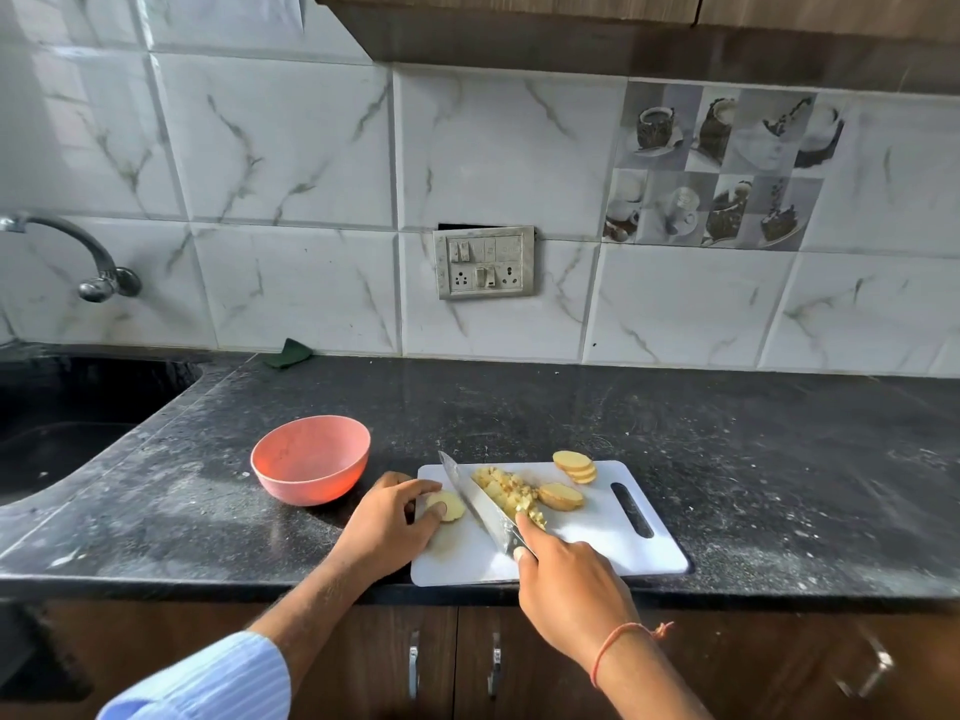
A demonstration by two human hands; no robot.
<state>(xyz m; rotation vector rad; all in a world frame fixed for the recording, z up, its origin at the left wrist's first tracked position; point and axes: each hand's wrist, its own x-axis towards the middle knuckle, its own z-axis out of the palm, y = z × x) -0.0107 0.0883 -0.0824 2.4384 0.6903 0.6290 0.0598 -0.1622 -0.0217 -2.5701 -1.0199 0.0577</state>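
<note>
The person is dicing potato on a white cutting board (613, 553) that is lying at the front edge of the dark desk (519, 402). The left hand (387, 522) is reaching over the board's left edge, its fingers (415, 498) curling down and pinning a small stack of potato slices (448, 505) there. The right hand (566, 584) is gripping the knife (475, 498) over the board's near edge, fingers wrapping the handle and the forefinger lying along the blade. The blade is slanting across the board's left half, just beside the held stack.

Roughly half the work is looking done: a diced pile (506, 491) is sitting at the middle of the board, right of the blade. Two more groups are waiting uncut, a sliced chunk (560, 497) just right of the pile and fanned slices (575, 466) at the board's far edge. The pink bowl (310, 459), standing on the desk just left of the board, is showing nothing inside, so moving the cubes over is probably remaining too.
</note>
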